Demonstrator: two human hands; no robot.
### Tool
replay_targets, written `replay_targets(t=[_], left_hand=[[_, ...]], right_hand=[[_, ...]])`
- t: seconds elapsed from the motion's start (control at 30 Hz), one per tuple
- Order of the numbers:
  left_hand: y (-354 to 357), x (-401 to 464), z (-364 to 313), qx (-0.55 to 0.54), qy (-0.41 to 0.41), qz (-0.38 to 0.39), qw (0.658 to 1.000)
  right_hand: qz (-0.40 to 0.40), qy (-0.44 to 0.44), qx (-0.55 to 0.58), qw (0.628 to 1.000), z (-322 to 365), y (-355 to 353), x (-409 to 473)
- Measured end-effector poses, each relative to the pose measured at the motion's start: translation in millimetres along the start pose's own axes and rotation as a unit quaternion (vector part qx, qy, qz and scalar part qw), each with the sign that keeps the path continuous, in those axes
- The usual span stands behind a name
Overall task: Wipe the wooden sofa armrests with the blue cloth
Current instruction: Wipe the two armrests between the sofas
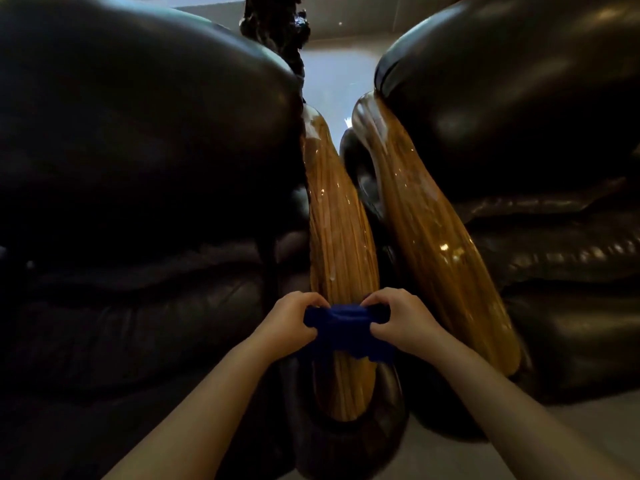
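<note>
Two dark leather sofas stood side by side on a pale floor, their wooden armrests running away from the camera with only a narrow gap between them. The blue cloth lay draped across the near part of the left armrest. The left hand gripped its left end with curled fingers, and the right hand gripped its right end the same way. To wipe well, I would judge it best to keep the cloth taut over the rounded top and draw it along the grain toward the far end, where pale smears showed on the wood. The right armrest sat just beside, also streaked and shiny. The tight gap and the bulging cushions either side would likely crowd the knuckles.
</note>
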State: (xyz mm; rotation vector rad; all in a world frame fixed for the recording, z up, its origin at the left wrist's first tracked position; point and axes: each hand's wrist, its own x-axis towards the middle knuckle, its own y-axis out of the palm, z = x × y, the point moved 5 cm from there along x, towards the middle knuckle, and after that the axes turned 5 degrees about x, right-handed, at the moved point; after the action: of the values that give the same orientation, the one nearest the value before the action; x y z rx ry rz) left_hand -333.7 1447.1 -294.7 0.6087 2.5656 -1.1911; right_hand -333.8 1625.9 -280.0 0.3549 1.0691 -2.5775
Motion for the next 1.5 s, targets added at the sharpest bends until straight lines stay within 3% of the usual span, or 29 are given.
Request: replay_targets(t=[0.27,0.43,0.57,0.7,0.77,0.87,1.03,1.23,1.4,1.5], left_hand=[[7,37,22,-0.034,0.002,-0.043,0.999],[25,49,54,-0.066,-0.038,-0.107,0.991],[41,33,56,-0.019,0.012,-0.146,0.989],[50,16,44,0.040,0.038,-0.273,0.960],[61,21,36,0.086,0.026,-0.285,0.954],[85,39,32,0.132,-0.019,-0.243,0.961],[92,65,46,0.125,-0.093,-0.263,0.952],[55,119,37,0.144,-0.047,-0.336,0.930],[27,126,30,0.170,-0.024,-0.331,0.928],[48,106,32,0.191,0.043,-0.267,0.944]], right_hand=[[-0.079,-0.100,-0.036,0.991,-18,9,31],[-0.135,-0.094,-0.034,0.986,-41,35,41],[-0.196,-0.091,-0.046,0.975,-51,48,26],[-0.286,-0.063,-0.095,0.951,-52,55,16],[-0.255,-0.033,-0.114,0.960,-51,67,25],[-0.207,0.000,-0.126,0.970,-59,90,43],[-0.236,0.000,-0.135,0.962,-65,94,66],[-0.294,-0.039,-0.129,0.946,-50,60,122],[-0.273,-0.062,-0.129,0.951,-36,32,137],[-0.247,-0.077,-0.113,0.959,-46,48,116]])
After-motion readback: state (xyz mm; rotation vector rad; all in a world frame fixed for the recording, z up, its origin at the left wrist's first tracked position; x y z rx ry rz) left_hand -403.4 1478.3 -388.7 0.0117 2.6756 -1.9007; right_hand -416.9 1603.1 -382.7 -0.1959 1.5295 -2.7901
